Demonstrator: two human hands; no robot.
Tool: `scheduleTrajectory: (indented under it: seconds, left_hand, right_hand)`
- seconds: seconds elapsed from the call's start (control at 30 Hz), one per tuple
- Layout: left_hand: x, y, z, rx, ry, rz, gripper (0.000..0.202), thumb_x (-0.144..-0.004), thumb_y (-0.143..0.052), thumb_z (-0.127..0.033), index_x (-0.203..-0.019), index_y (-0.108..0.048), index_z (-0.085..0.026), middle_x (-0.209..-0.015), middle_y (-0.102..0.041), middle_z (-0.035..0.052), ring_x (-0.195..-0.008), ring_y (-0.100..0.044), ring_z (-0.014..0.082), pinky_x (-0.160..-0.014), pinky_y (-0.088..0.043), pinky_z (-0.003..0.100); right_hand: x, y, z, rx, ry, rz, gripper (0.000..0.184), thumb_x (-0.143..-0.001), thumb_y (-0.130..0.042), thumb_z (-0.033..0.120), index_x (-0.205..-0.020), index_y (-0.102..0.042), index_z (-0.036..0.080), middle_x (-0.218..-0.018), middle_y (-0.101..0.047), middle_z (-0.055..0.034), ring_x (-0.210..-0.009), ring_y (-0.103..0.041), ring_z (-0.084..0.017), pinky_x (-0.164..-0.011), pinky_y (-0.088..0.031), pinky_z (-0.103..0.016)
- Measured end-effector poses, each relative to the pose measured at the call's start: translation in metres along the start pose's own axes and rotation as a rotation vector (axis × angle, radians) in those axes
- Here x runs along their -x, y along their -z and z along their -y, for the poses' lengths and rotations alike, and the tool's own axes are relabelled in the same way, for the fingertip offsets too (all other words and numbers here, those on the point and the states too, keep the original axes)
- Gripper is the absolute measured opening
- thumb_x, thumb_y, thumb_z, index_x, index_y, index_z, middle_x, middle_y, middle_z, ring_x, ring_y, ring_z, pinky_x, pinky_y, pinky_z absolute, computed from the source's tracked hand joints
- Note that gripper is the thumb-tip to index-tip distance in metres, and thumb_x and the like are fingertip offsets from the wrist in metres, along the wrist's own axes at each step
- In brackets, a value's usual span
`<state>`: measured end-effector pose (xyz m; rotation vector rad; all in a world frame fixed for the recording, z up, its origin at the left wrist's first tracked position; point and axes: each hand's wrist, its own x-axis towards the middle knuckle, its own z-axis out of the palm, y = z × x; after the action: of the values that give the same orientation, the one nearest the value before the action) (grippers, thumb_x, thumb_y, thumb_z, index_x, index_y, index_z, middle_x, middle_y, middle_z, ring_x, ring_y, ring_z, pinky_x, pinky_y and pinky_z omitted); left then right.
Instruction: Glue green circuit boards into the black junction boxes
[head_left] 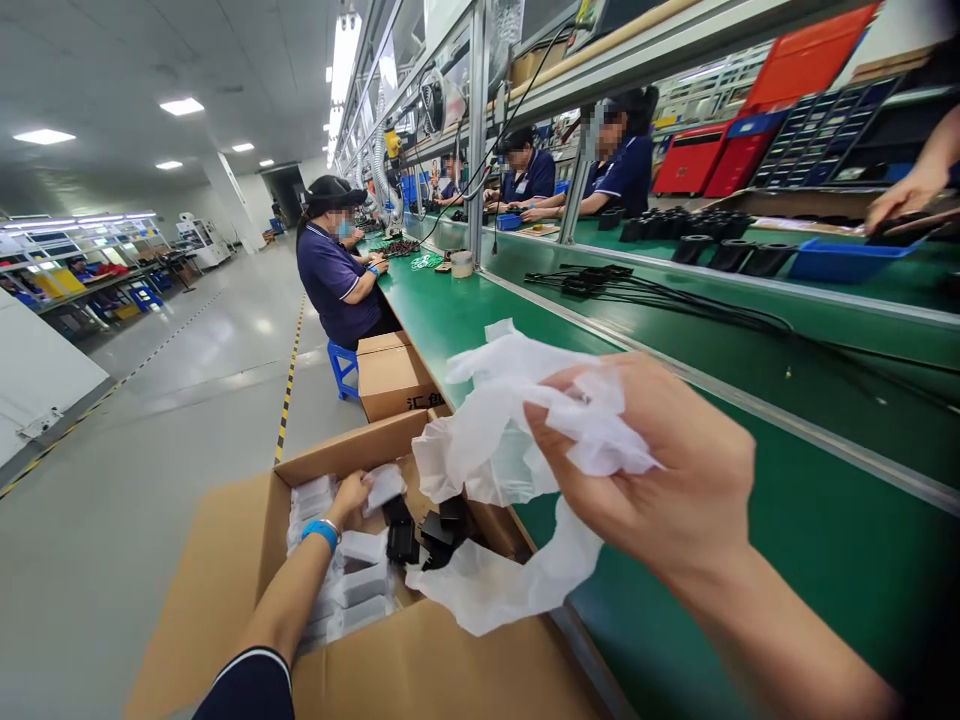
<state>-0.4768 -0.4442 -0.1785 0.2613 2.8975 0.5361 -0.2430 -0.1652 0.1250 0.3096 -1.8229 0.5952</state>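
Worktop (427,310): beside your carton (420,660).
Carton: holds black parts (403,543), wrapped packets (364,585).
White wrapping (499,410): gripped in your right hand's (675,460) fingers.
Touched packet (387,487): in the carton, at your left hand's (349,500) fingers; grip unclear.
Unwrapping: likely the step; next calls for a firm pinch.

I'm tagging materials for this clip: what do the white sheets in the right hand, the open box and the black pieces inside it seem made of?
White sheets: perhaps thin paper or foam film, matte; they crumple and look slightly translucent. Open box: most likely cardboard, matte brown with fold-out flaps. Black pieces: probably plastic, uniformly dark with crisp edges, though coated metal is possible.
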Motion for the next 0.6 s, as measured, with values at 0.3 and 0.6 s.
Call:
scheduleTrajectory:
  seconds: [0.3,0.6]
  left_hand:
    - [0.047,0.075,-0.032,0.143,-0.212,-0.263,0.020,-0.092,-0.057,-0.033,-0.095,-0.061,-0.014,-0.097,-0.063,0.0050,-0.090,-0.060,0.0180,-0.083,-0.050,0.039]
    - [0.123,0.188,-0.127,0.584,-0.628,-0.399,0.030,-0.087,-0.055,-0.047,-0.086,-0.060,-0.017,-0.073,-0.060,0.0011,-0.062,-0.055,0.0136,-0.058,-0.046,0.024]
  right_hand:
    - [0.010,0.005,-0.006,0.030,-0.022,0.126,0.008,-0.077,-0.057,0.013,-0.079,-0.057,0.020,-0.076,-0.060,-0.0036,-0.073,-0.058,-0.017,-0.058,-0.044,-0.026]
    - [0.011,-0.050,0.004,-0.199,-0.195,0.416,0.016,-0.077,-0.065,0.029,-0.087,-0.058,0.018,-0.086,-0.062,-0.0065,-0.086,-0.058,-0.022,-0.072,-0.047,-0.032]
